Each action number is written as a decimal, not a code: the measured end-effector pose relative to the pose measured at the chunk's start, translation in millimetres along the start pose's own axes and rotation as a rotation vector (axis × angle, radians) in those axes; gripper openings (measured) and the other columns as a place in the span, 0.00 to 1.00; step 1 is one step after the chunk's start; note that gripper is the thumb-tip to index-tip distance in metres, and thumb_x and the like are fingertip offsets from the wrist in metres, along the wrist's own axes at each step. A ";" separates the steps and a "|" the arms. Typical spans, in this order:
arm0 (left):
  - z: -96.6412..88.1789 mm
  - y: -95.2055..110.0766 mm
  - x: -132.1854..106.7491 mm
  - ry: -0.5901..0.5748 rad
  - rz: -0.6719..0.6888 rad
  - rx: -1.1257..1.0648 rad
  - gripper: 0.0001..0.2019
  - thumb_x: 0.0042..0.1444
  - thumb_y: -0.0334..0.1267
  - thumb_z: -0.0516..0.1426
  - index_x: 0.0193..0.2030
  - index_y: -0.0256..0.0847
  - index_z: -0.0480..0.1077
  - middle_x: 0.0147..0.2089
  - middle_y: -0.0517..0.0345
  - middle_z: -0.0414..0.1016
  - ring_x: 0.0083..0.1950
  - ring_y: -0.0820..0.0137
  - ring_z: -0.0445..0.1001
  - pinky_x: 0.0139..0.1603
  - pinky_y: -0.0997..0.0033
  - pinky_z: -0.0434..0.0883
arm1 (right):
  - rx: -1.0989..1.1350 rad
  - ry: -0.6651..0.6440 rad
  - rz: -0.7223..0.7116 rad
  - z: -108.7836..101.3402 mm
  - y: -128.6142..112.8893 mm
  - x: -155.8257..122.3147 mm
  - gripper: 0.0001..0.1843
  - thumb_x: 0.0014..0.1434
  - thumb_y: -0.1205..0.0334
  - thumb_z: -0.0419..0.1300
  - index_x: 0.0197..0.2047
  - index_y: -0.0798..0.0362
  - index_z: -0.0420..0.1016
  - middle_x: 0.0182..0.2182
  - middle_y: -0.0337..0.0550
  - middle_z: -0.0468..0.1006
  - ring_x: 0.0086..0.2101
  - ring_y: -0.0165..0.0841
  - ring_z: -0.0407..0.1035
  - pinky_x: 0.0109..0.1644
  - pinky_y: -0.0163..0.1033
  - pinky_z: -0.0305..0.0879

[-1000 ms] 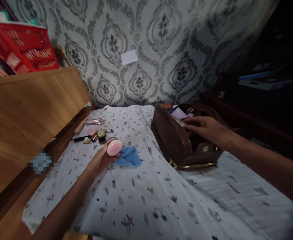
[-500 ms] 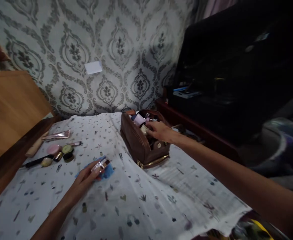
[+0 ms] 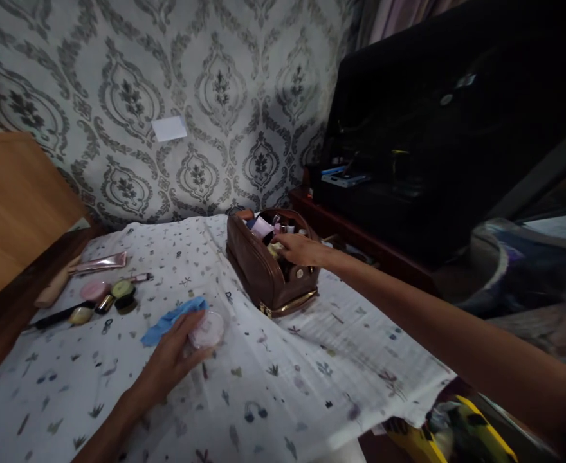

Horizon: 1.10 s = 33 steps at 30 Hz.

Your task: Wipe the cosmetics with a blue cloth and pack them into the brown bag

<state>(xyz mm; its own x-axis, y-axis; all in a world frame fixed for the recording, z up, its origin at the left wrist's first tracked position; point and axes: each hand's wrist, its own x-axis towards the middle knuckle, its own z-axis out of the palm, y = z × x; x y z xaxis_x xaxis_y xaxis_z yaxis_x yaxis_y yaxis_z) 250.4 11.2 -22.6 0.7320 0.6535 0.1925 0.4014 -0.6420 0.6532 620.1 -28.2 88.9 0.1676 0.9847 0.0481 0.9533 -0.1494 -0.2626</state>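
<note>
My left hand [image 3: 179, 347] grips a round clear powder jar [image 3: 206, 330] by its side, fingers above and thumb below. Its flat round face is turned up towards me and looks pale pink. Beside and partly under that hand lies a crumpled blue cloth [image 3: 167, 323]. A brown makeup bag [image 3: 258, 273] stands unzipped on the sheet, with tubes and small bottles [image 3: 262, 227] showing in its mouth. My right hand [image 3: 298, 249] reaches over the bag's right side, fingers curled down into it by a pale yellowish item. What those fingertips hold is hidden.
To the left lie a pink tube [image 3: 100, 263], a pink round pot [image 3: 94, 291], a green pot [image 3: 123, 289], and a black-handled brush [image 3: 65, 315]. A wooden board [image 3: 22, 199] borders the left. A dark screen-like panel [image 3: 432, 141] rises at the right.
My left hand has turned the powder jar from edge-on to face-up and moved slightly right and down, uncovering more blue cloth. My right hand stays in the bag. The view has shifted slightly.
</note>
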 end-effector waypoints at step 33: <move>15.3 -10.3 -8.0 -0.027 0.122 0.204 0.27 0.66 0.50 0.53 0.70 0.51 0.60 0.69 0.48 0.67 0.68 0.52 0.67 0.64 0.52 0.71 | 0.534 0.208 0.000 21.0 -5.7 26.3 0.13 0.55 0.71 0.64 0.44 0.56 0.80 0.37 0.42 0.84 0.38 0.34 0.77 0.42 0.33 0.71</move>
<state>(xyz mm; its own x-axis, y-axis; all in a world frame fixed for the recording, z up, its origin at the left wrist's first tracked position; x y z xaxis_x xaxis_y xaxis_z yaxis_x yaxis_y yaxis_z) 248.9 6.4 -42.0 0.7953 0.5569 0.2395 0.4101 -0.7852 0.4639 613.8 0.5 71.3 0.2648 0.9383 0.2226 0.7031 -0.0299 -0.7104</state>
